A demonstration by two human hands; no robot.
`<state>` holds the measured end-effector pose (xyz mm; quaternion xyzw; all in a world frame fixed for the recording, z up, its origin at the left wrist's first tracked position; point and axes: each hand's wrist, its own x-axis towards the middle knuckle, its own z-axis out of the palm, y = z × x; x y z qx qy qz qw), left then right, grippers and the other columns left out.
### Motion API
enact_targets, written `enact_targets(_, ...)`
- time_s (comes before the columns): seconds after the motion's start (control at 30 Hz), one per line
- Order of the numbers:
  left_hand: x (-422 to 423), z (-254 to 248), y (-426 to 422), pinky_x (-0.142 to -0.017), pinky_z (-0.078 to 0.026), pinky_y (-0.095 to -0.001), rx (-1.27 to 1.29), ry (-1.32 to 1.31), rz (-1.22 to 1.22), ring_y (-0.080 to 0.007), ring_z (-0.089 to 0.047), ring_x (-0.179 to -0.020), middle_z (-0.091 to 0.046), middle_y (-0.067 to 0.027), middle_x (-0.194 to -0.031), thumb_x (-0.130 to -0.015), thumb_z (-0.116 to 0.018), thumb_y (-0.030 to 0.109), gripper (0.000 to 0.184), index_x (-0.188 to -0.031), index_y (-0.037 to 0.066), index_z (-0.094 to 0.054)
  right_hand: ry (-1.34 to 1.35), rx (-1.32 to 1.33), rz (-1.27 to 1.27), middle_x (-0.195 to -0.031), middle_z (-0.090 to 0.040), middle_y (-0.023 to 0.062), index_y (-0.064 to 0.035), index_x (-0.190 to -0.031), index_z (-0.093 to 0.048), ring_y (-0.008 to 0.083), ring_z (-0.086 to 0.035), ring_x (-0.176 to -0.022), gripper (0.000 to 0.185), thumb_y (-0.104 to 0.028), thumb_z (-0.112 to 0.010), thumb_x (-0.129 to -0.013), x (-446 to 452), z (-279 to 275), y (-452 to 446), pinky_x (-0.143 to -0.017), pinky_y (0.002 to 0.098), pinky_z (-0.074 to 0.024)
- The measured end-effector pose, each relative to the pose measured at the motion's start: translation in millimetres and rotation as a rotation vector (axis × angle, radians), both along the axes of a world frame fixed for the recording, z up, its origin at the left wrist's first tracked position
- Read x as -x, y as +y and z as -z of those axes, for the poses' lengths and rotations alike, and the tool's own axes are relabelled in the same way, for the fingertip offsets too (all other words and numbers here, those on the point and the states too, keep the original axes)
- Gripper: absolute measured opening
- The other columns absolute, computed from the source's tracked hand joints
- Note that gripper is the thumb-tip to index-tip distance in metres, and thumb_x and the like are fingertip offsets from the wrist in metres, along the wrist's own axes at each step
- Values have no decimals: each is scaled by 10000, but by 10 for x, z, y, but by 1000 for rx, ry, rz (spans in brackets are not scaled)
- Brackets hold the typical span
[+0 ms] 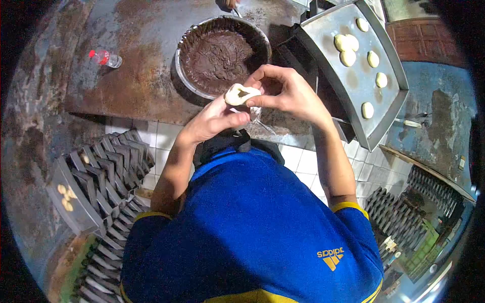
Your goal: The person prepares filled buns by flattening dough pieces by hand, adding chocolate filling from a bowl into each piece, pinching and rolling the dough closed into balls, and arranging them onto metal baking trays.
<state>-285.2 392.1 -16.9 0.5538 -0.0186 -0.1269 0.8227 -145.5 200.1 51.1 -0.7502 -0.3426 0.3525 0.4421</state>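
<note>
A pale piece of dough, folded up at its sides around a gap in the middle, is held between my two hands near the table's front edge. My left hand supports it from below and the left, fingers curled around it. With thumb and finger, my right hand pinches its right edge. Whatever lies inside the dough cannot be made out. Just beyond my hands stands a round metal bowl of thick dark brown paste, which is smeared up the walls.
Right of the bowl, a metal tray carries several dough balls. A red-capped bottle lies at the left. Another person's hand shows beyond the bowl. Stacked metal trays stand low at left, one with dough pieces.
</note>
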Motion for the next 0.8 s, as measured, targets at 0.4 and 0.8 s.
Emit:
enact_targets(0.4,2,90,-139,-897,-512,-298,182,114,-418,-112,-627,-1004,-675,-23,-1106,-965,-707,156,284,-1206,26,-633,91,-140,241,-1139,-680,103,-67,-1273,-665,183,-669,-1021,550,-263,-902,-817,339,-113,75,-856,358,-553)
enact_targets(0.8,23,-71,24,-787,-529,-290,508,205,-234,-129,-617,-988,-616,-51,-1185,-965,-542,248,502,-1432,83,-461,-449,-120,-4,-1017,-691,120,-36,-1126,-764,276,-715,-969,329,-117,-840,-816,238,-362,192,-871,380,-571)
